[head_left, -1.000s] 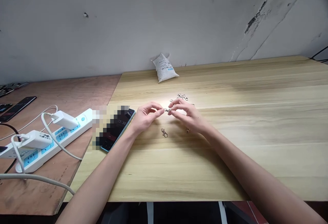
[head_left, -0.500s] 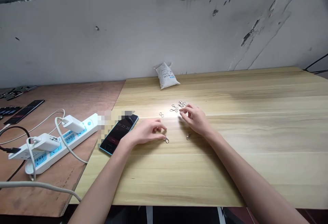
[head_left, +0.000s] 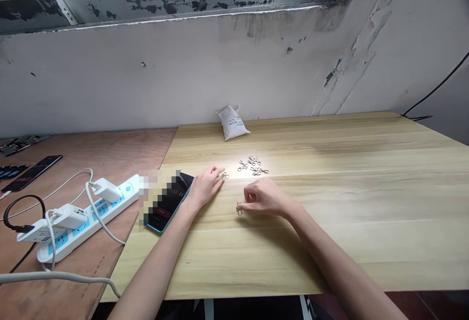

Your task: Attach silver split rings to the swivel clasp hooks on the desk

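My right hand [head_left: 266,197] is closed in a pinch just above the table, with a small metal clasp [head_left: 239,208] at its fingertips. The clasp looks like a lobster or swivel clasp with a ring; its upper part is hidden by the fingers. Farther left, my left hand [head_left: 207,186] has its fingers stretched out and apart, their tips reaching the small metal rings [head_left: 226,176]. Whether the tips grip a ring is too small to tell. Behind my right hand lie several more metal clasps [head_left: 254,160] in loose clusters.
Beside my left forearm lies a phone [head_left: 164,210] showing a timer, partly pixelated. A white plastic packet [head_left: 233,123] rests near the wall. On the brown board at left are a power strip [head_left: 124,190] with plugged chargers, cables and another phone [head_left: 34,173].
My left hand has left the clasp by its fingers and moved up to the small rings. My right hand has come from the clasp pile toward the front left. The view has tilted up.
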The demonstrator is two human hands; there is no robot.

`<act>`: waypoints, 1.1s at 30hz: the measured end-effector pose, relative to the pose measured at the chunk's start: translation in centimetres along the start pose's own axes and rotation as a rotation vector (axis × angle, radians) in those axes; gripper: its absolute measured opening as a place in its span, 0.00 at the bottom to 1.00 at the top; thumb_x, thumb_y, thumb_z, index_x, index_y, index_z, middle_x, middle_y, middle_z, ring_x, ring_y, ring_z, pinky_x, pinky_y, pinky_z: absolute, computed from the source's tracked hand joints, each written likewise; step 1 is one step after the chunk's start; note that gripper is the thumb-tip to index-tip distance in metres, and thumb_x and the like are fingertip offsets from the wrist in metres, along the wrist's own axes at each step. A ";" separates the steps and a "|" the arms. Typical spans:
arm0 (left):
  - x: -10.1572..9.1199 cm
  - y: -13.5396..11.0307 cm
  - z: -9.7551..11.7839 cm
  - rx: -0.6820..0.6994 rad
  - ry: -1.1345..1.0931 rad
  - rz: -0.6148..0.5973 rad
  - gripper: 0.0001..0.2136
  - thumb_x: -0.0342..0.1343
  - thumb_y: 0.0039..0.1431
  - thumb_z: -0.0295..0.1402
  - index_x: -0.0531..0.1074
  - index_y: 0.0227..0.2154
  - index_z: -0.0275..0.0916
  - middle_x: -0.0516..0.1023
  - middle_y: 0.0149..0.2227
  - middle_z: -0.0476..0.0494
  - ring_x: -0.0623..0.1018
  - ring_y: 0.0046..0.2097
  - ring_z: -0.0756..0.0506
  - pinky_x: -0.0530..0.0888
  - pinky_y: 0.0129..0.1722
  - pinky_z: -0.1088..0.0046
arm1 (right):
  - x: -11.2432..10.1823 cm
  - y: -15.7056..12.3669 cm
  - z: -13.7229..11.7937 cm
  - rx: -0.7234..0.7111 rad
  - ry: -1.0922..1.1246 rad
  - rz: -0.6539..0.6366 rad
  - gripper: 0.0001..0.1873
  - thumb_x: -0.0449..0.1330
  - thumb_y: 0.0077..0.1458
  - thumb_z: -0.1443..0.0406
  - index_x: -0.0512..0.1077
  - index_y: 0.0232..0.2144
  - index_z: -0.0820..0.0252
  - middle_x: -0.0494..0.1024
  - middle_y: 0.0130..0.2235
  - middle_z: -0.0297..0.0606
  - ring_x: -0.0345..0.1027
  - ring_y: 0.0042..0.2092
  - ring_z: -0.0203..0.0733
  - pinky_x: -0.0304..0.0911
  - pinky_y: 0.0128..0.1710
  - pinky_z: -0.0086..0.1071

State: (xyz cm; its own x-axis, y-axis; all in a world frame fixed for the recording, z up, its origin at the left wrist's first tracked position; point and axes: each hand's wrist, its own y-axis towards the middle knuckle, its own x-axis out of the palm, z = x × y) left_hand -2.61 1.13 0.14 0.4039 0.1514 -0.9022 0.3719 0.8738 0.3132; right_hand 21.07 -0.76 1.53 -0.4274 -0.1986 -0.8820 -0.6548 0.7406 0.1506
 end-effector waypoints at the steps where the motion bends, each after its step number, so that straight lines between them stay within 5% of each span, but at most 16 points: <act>1: 0.3 0.2 -0.2 0.011 0.032 0.009 0.12 0.51 0.64 0.33 0.73 0.47 0.43 0.76 0.41 0.43 0.76 0.39 0.45 0.71 0.36 0.72 | -0.1 0.0 -0.4 0.009 -0.015 -0.034 0.21 0.66 0.50 0.51 0.69 0.19 0.58 0.72 0.20 0.30 0.59 0.22 0.32 0.46 0.25 0.29; 11: 1.2 0.4 -0.1 0.065 -0.034 0.064 0.07 0.52 0.63 0.29 0.74 0.32 0.39 0.76 0.37 0.43 0.75 0.41 0.45 0.71 0.41 0.70 | 1.7 0.3 -1.9 -0.023 -0.163 0.000 0.08 0.58 0.55 0.69 0.72 0.25 0.59 0.79 0.30 0.35 0.64 0.25 0.33 0.46 0.26 0.30; 14: 1.4 0.2 -0.5 0.040 -0.154 0.121 0.05 0.54 0.61 0.29 0.74 0.31 0.39 0.78 0.35 0.45 0.76 0.41 0.45 0.71 0.41 0.70 | 2.1 0.2 -2.0 -0.042 -0.159 0.032 0.06 0.57 0.57 0.68 0.74 0.29 0.58 0.78 0.32 0.35 0.65 0.27 0.34 0.47 0.26 0.31; 19: 1.8 -0.1 -1.3 -0.002 -0.213 0.206 0.05 0.57 0.59 0.29 0.75 0.28 0.40 0.79 0.32 0.47 0.77 0.38 0.46 0.72 0.38 0.71 | 3.1 0.6 -2.6 -0.154 -0.207 0.023 0.15 0.53 0.64 0.61 0.72 0.50 0.55 0.77 0.40 0.39 0.64 0.28 0.34 0.45 0.26 0.31; 27: 1.7 -0.3 -1.3 0.009 -0.280 0.255 0.03 0.58 0.59 0.27 0.76 0.32 0.40 0.80 0.33 0.48 0.77 0.36 0.47 0.74 0.38 0.72 | 4.0 1.8 -2.1 -0.148 -0.372 0.038 0.18 0.46 0.69 0.61 0.74 0.35 0.60 0.75 0.35 0.40 0.62 0.29 0.36 0.43 0.27 0.33; 33: 1.8 -0.2 -1.0 -0.002 -0.306 0.286 0.03 0.58 0.59 0.27 0.77 0.32 0.40 0.81 0.33 0.47 0.77 0.36 0.47 0.75 0.37 0.72 | 4.3 2.2 -1.1 -0.106 -0.477 0.100 0.18 0.45 0.69 0.63 0.71 0.33 0.62 0.75 0.35 0.42 0.65 0.32 0.38 0.46 0.27 0.34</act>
State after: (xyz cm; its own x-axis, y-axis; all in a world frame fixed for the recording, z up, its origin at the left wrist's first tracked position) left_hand -2.76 1.71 -1.80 0.7206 0.2437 -0.6491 0.2071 0.8178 0.5369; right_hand 17.06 -0.69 -1.45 -0.1746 0.2044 -0.9632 -0.6959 0.6664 0.2676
